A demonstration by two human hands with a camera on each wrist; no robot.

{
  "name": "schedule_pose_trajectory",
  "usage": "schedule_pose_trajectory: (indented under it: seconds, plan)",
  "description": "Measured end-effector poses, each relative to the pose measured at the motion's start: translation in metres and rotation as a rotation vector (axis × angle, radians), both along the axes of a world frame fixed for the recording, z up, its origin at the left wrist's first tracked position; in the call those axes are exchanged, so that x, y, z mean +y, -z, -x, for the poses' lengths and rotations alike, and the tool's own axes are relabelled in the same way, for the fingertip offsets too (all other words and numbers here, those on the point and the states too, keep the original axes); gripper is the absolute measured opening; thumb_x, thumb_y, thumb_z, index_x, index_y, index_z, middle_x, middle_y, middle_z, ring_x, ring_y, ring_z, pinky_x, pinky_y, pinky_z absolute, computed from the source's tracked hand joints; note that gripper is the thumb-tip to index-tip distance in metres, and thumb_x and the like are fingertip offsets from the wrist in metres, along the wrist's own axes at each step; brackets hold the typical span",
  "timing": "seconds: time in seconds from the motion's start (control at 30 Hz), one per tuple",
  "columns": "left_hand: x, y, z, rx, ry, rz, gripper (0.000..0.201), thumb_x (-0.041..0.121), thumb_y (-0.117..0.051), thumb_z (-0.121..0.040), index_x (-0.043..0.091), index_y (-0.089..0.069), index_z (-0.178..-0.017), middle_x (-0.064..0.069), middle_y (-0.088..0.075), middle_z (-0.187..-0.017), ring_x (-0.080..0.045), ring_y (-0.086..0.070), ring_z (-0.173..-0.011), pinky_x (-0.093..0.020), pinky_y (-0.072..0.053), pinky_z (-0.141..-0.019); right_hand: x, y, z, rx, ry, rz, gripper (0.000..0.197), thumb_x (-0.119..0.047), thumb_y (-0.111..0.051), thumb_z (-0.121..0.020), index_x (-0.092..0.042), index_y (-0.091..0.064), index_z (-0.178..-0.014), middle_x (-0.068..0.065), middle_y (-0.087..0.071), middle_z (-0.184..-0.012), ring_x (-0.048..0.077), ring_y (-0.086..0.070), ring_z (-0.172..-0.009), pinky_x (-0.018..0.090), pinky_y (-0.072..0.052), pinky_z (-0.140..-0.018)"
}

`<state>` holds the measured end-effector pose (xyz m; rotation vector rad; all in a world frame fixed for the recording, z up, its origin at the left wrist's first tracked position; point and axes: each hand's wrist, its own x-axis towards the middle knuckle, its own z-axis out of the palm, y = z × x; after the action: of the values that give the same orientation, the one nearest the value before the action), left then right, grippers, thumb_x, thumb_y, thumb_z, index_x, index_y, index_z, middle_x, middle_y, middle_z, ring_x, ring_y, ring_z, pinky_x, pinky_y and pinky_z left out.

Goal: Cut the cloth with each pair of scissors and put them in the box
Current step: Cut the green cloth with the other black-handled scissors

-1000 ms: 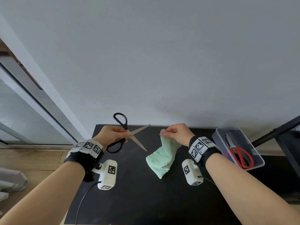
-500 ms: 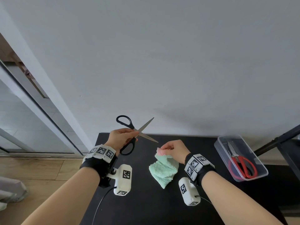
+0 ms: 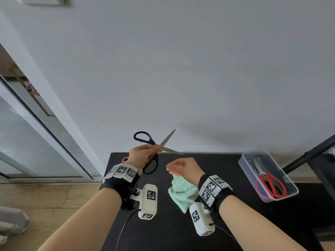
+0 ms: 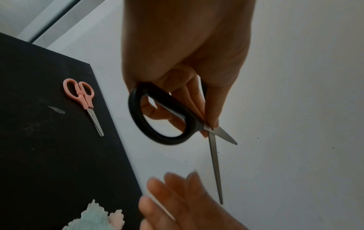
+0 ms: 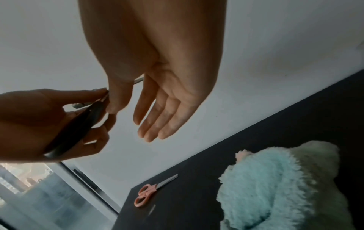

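Note:
My left hand [image 3: 143, 156] grips the black-handled scissors [image 3: 154, 151] in the air above the table's far edge, blades spread apart. In the left wrist view its fingers curl through the big black loop [image 4: 163, 115]. My right hand [image 3: 183, 167] hovers open just right of the blades, fingers straight [image 5: 155, 121], holding nothing. The mint green cloth [image 3: 183, 192] lies crumpled on the black table [image 3: 226, 169] under that hand. The clear plastic box [image 3: 268, 178] at the right holds red-handled scissors [image 3: 270, 182].
Small pink-handled scissors [image 4: 82, 101] lie shut near the table's far left corner, also in the right wrist view as pink scissors [image 5: 151, 191]. A small pale scrap [image 4: 57, 109] lies beside them. A black stand [image 3: 308, 156] slants at the right. A grey wall rises behind the table.
My right hand let go of the cloth, which dropped onto the table, and rose open toward the scissors. My left hand lifted the black scissors a little higher.

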<state>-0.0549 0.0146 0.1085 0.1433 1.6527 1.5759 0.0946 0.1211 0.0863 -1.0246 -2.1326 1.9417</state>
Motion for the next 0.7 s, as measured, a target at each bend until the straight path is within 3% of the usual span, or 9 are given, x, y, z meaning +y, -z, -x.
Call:
schedule_pose_trajectory:
  seconds: [0.1,0.23,0.4,0.53,0.7]
  plan:
    - [0.005,-0.003,-0.006,0.007,0.018,-0.011,0.017,0.018,-0.081,-0.072,0.007,-0.072,-0.082,-0.013,-0.060,-0.081,-0.019,-0.051,-0.069,-0.023,-0.045,-0.062,-0.006,-0.009,0.007,0.099,0.055,0.124,0.024,-0.022,-0.071,-0.084,-0.003,-0.071,-0.099,0.005,-0.073,-0.087,0.011,-0.069,-0.082,0.021,-0.055,-0.082]
    - [0.010,-0.009,-0.016,-0.043,0.032,-0.055,0.009,0.012,-0.075,-0.078,0.008,-0.068,-0.074,-0.007,-0.061,-0.065,-0.016,-0.057,-0.053,-0.023,-0.050,-0.053,-0.014,-0.016,0.014,0.192,0.114,0.242,0.023,-0.015,-0.069,-0.086,-0.003,-0.069,-0.105,0.012,-0.071,-0.094,0.018,-0.068,-0.088,0.031,-0.054,-0.091]
    - [0.010,-0.006,-0.018,-0.085,0.039,-0.104,0.010,0.013,-0.074,-0.079,0.008,-0.067,-0.074,-0.009,-0.062,-0.073,-0.019,-0.058,-0.064,-0.026,-0.050,-0.057,-0.015,-0.016,0.021,0.194,0.202,0.257,0.029,-0.007,-0.069,-0.084,0.005,-0.065,-0.110,0.013,-0.068,-0.092,0.017,-0.066,-0.082,0.031,-0.055,-0.087]
    - [0.007,-0.007,-0.012,-0.124,0.006,-0.150,0.026,0.012,-0.074,-0.079,0.005,-0.065,-0.102,-0.010,-0.067,-0.093,-0.020,-0.065,-0.083,-0.027,-0.047,-0.069,-0.013,-0.018,0.017,0.201,0.194,0.247,0.015,-0.001,-0.067,-0.084,0.000,-0.067,-0.100,0.007,-0.068,-0.082,0.010,-0.066,-0.070,0.020,-0.056,-0.074]
    - [-0.001,-0.015,0.001,-0.057,-0.115,-0.212,0.029,0.019,-0.070,-0.084,0.013,-0.062,-0.111,-0.007,-0.070,-0.098,-0.021,-0.067,-0.091,-0.029,-0.049,-0.080,-0.004,-0.017,0.011,0.176,0.213,0.257,0.023,0.001,-0.068,-0.083,0.004,-0.065,-0.106,0.008,-0.068,-0.084,0.012,-0.066,-0.069,0.022,-0.057,-0.075]
